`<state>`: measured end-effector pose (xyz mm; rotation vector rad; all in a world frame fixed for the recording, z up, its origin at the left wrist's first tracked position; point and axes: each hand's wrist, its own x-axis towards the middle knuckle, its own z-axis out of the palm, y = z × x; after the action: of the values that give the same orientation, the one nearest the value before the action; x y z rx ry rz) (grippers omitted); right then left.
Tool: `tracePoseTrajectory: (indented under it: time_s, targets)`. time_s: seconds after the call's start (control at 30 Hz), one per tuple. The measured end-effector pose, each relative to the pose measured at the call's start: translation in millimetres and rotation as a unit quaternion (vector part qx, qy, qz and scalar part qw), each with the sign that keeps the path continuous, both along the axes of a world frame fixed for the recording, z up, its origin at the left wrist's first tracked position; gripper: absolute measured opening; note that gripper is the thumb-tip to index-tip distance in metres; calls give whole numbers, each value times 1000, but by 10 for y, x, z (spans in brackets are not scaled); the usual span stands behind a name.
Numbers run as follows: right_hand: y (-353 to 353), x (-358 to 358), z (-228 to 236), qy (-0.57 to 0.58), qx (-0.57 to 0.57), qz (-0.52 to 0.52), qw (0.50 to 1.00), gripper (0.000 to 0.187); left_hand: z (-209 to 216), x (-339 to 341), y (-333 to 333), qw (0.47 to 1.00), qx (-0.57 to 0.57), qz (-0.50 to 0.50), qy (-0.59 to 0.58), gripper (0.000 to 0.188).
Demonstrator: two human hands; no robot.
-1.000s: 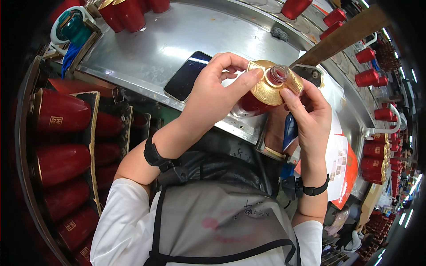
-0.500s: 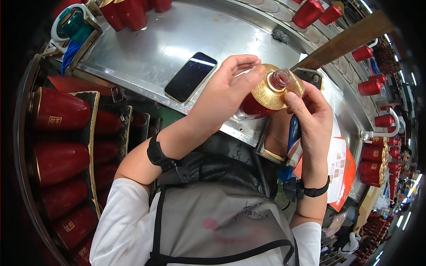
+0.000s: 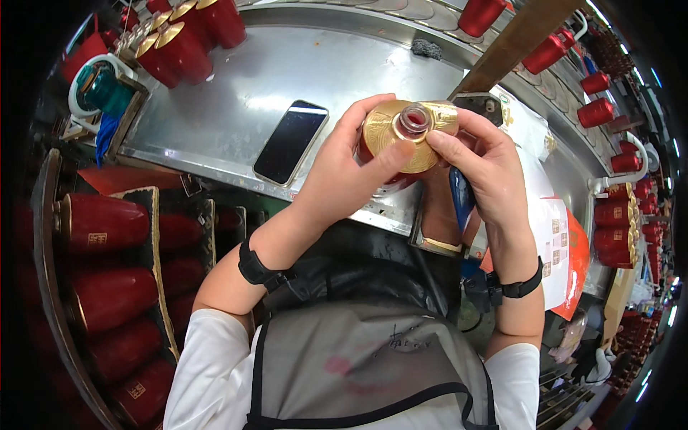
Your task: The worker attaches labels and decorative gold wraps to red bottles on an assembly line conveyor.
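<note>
A dark red glass bottle with a bare, uncapped neck is held between both hands over the table's near edge. Gold patterned foil covers its shoulder around the neck, and part of the foil stands out on the right side. My left hand wraps the bottle's left side, its thumb pressed on the gold shoulder. The foil's right end is pinched between thumb and fingers of my right hand. Both palms hide much of the bottle's body.
A phone lies on the metal table. Red bottles stand at the back left. Racks of red bottles fill the left side. A wooden bar slants at upper right, above a conveyor. A tape dispenser is at left.
The bottle has moved left and turned more upright, its neck toward me. My left thumb has come down onto the gold shoulder. My right hand still pinches the foil.
</note>
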<state>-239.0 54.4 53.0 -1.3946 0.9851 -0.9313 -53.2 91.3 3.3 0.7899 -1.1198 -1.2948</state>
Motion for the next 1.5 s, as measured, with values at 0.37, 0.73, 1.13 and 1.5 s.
tracePoseTrajectory:
  time_s: [0.37, 0.73, 1.13, 1.5]
  targets:
    - [-209, -152, 22, -3, -46, 28, 999, 36, 63, -111, -103, 991, -3, 26, -132, 65]
    - [-524, -125, -390, 10, -171, 60, 983, 41, -345, 311, -363, 986, -8, -51, -157, 62]
    - [-483, -243, -391, 18, -182, 61, 981, 38, -253, 335, -376, 983, -7, -84, -162, 70]
    - [-382, -193, -168, 60, -150, 78, 984, 36, 51, 149, -171, 981, 2, -53, -188, 65]
